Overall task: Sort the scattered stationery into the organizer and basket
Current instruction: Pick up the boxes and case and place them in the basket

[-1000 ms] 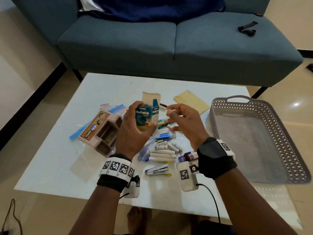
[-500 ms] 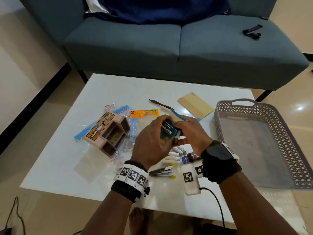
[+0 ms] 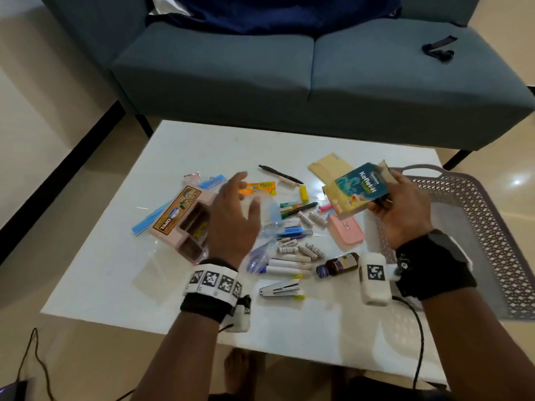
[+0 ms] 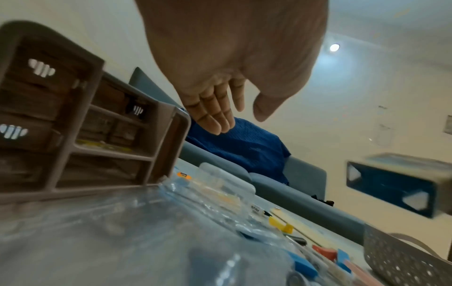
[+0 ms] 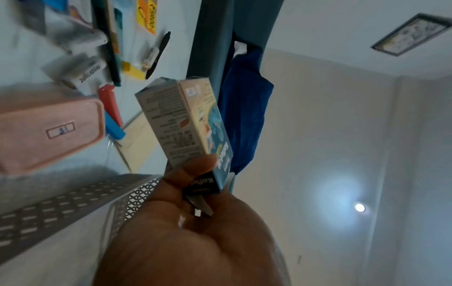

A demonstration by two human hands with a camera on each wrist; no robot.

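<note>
My right hand (image 3: pixel 390 204) grips a blue and yellow Koflet-H carton (image 3: pixel 357 191) by one end, holding it in the air between the stationery pile and the grey basket (image 3: pixel 492 227). In the right wrist view my thumb presses on the carton (image 5: pixel 186 123). My left hand (image 3: pixel 234 209) hovers open and empty over the pink organizer (image 3: pixel 182 221), which lies on its side on the white table (image 3: pixel 101 279). The left wrist view shows straight fingers (image 4: pixel 215 116) above the organizer (image 4: pixel 73 135). Pens, erasers and small tubes lie scattered mid-table.
A stapler (image 3: pixel 279 289), a small brown bottle (image 3: pixel 337 264), a pink case (image 3: pixel 346 228), a black pen (image 3: pixel 279 174), a tan envelope (image 3: pixel 327 166) and clear zip bags (image 3: pixel 260 250) lie on the table. A blue sofa (image 3: pixel 289 76) stands behind it.
The carton passed from both hands into my right hand alone, which carried it to the right toward the basket. My left hand let go, opened and moved left over the organizer.
</note>
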